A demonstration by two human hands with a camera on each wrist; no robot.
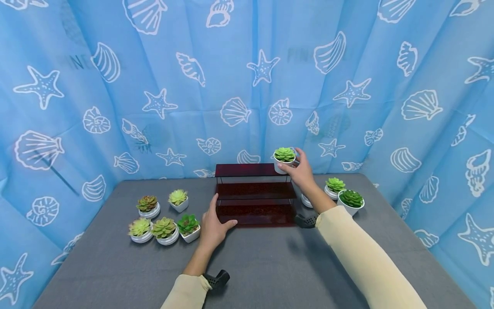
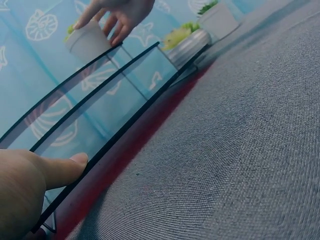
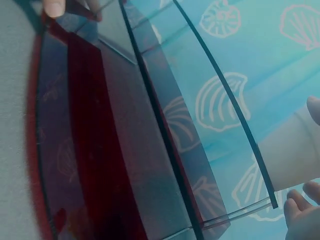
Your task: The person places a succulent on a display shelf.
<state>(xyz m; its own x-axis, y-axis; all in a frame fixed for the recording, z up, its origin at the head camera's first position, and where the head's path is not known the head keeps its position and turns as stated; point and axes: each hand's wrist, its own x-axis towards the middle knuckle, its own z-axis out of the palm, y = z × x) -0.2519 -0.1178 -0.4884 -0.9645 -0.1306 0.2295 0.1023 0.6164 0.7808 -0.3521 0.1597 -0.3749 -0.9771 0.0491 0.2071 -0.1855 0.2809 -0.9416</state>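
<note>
A dark red, see-through three-tier display stand stands at the table's back middle. My left hand holds its left end, the thumb lying on the lowest tier's edge in the left wrist view. My right hand grips a small potted succulent, bright green in a white round pot, thumb in front and fingers round the far side. That pot is upright at the right end of the top tier. In the right wrist view its white side shows beside the top tier's end.
Left of the stand sit several potted succulents in white pots. To the right are a light green succulent, a dark green one and a white pot partly hidden by my right arm. A blue shell-print curtain hangs behind the grey tabletop.
</note>
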